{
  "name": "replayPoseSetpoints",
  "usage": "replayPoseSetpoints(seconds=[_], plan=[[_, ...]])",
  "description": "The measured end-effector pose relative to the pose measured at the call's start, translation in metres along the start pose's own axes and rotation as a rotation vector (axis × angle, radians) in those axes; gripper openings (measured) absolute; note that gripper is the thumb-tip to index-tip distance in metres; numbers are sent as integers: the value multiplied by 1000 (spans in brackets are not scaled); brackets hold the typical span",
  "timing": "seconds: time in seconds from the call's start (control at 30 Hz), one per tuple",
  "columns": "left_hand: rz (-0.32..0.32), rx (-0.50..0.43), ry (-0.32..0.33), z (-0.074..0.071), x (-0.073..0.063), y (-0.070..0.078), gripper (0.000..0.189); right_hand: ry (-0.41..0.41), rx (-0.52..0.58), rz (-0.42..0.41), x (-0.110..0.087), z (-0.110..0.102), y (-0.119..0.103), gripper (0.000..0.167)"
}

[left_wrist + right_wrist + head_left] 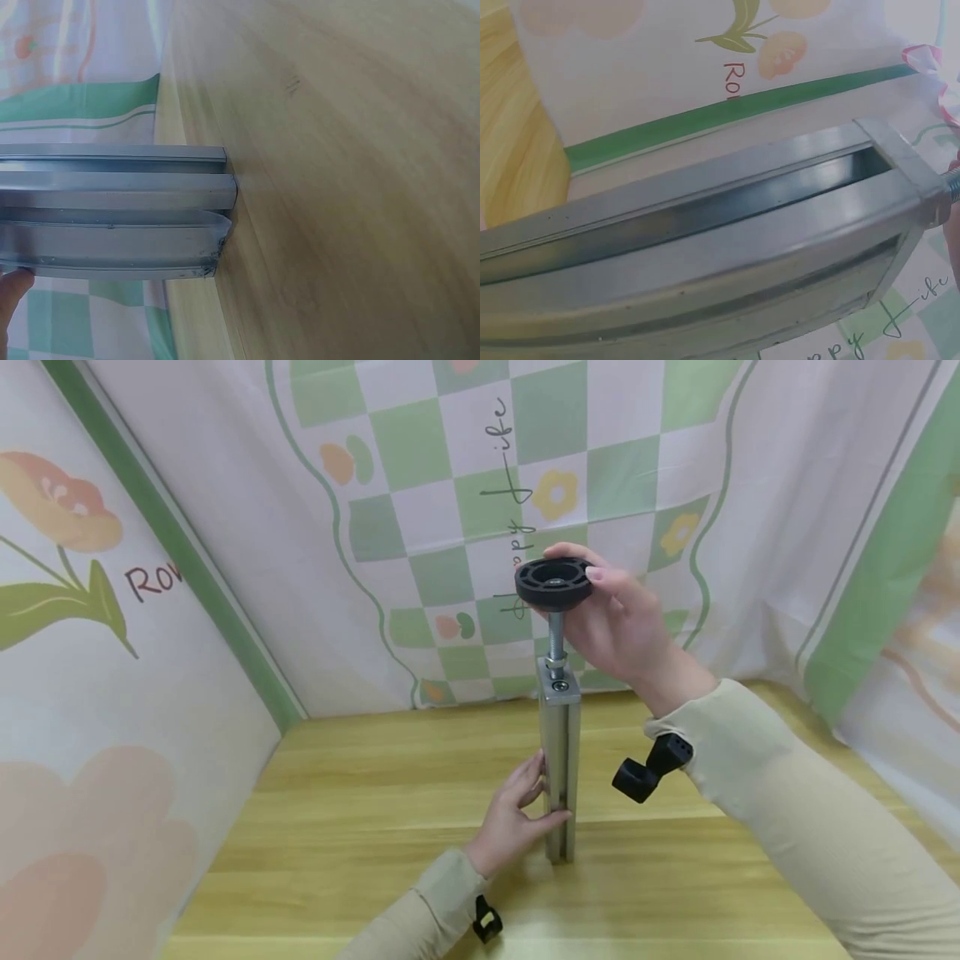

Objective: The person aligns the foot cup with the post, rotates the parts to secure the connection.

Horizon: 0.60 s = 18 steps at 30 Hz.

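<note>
A silvery aluminium profile (pixel 553 735) with long slots stands upright, its lower end right at the wooden tabletop. A metal end plate (pixel 562 697) with a screw caps its top. Out of the plate rises a threaded rod (pixel 556 633) with a nut low on it, topped by the round black base of a levelling foot (pixel 553 599). My right hand (pixel 626 622) grips that black base by its rim, thumb on top. Lower down, my left hand (pixel 508 825) holds the profile between thumb and fingers. The left wrist view shows the profile's bottom end (pixel 120 191) against the table.
The wooden table (pixel 360 810) spreads around the profile. Behind it hangs a green-and-white checked curtain (pixel 472 460), with printed flower curtains (pixel 67 693) at the sides. Black wrist mounts (pixel 637 781) stick out from the cuffs of the beige sleeves.
</note>
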<state>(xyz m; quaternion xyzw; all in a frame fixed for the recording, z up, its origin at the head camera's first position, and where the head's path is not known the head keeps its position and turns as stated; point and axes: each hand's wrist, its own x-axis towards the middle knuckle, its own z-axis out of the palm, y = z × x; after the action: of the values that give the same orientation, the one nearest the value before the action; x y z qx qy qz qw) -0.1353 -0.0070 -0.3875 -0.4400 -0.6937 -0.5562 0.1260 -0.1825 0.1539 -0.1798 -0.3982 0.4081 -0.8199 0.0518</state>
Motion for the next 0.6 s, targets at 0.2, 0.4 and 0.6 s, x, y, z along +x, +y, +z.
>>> replayPoseSetpoints(seconds=[0.2, 0.4, 0.6], plan=[[-11, 11, -4, 1, 0, 0, 108, 42, -113, -65, -5, 4, -1, 23], [-40, -3, -1, 6, -5, -20, 108, 92, -97, -80, -7, 10, 0, 26], [-61, -20, 4, 9, -10, -32, 106, 160, -137, -102, -8, 9, 1, 23]])
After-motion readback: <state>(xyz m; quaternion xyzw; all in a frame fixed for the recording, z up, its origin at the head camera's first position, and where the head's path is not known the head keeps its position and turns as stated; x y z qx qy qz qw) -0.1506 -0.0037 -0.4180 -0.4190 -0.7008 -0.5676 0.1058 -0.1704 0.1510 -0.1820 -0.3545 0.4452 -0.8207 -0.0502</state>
